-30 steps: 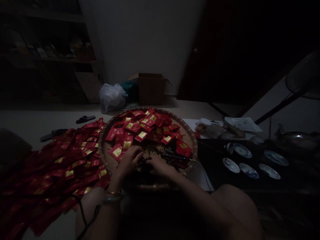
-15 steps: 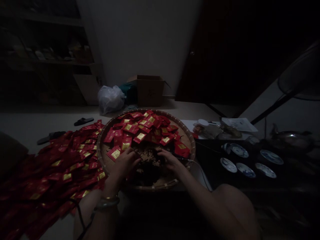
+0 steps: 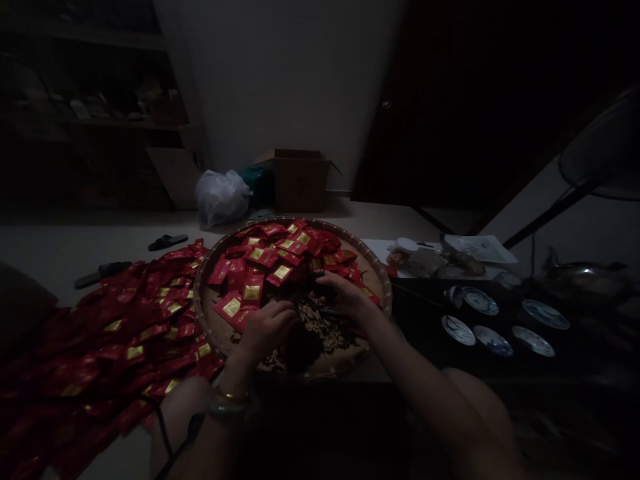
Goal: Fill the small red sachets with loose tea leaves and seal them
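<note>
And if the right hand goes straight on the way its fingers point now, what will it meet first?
Probably the red packets heaped in the round woven tray, just past the right hand's fingertips. Its height is unclear, so it might pass over them.

Lighting: dim throughout; the source is not visible. The wall [image 3: 280, 80] reads dull grey, strongest light falling on the floor [image 3: 370, 212] beyond the basket [image 3: 200, 300]. The door [image 3: 440, 100] and the shelves [image 3: 100, 123] sink into near-black. A small glint sits on the metal vessel [image 3: 587, 270] at right. Quality: low contrast; soft detail around the hands [image 3: 267, 327]; outer edges smeared and stretched, consistent with wide-angle distortion.
</note>
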The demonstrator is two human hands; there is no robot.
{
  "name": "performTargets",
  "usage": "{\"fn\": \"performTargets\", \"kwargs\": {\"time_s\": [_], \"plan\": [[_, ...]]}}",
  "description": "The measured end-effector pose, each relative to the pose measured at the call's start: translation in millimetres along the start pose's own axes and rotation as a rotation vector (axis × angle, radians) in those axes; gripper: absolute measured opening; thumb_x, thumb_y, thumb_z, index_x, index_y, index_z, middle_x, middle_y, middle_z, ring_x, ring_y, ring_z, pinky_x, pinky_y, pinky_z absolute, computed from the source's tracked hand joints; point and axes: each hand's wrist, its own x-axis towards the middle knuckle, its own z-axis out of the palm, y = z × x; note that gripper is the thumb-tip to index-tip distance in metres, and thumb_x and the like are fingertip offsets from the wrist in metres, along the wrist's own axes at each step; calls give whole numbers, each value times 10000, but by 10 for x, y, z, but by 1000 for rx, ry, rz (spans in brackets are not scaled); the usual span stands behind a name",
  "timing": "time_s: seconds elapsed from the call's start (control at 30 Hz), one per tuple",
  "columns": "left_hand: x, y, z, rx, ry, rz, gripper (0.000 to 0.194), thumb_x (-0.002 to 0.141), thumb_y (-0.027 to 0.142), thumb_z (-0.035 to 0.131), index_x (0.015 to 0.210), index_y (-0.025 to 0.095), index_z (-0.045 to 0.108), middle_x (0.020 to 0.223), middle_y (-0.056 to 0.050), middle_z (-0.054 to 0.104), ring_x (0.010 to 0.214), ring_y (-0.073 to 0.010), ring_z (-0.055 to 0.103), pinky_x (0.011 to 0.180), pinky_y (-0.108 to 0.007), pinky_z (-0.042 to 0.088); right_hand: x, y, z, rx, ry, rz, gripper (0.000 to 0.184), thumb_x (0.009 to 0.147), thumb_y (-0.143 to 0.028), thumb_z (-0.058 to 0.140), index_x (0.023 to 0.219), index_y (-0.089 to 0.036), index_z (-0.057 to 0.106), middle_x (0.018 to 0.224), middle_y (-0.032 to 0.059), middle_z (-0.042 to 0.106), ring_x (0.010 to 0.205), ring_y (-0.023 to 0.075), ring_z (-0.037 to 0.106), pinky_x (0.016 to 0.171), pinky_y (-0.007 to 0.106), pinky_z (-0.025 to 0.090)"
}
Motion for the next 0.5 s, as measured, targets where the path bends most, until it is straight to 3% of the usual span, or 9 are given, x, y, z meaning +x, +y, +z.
{"fn": "performTargets", "kwargs": {"time_s": [0.2,0.33,0.5], "plan": [[-26,4,50,-10,-74,-28,216,890,228,480,780,214,666,703,-11,594,630,-113,527,545,-211,375,45,-109,246,-115,-110,49,234,624,-145,642,819,-174,515,677,-34,599,556,101,601,438,161,437],[-33,1,0,-101,-113,-64,179,880,225,494,784,201,643,799,-21,628,731,-130,569,620,-223,416,125,-28,251,-169,-115,130,209,629,-140,650,792,-168,522,676,-33,597,588,108,605,519,201,496],[-47,-8,27,-170,-157,-120,172,864,224,509,788,207,663,867,-19,578,715,-107,552,582,-196,404,164,22,261,-218,-128,151,181,617,-153,654,770,-155,558,682,-25,607,611,107,589,554,217,511]]}}
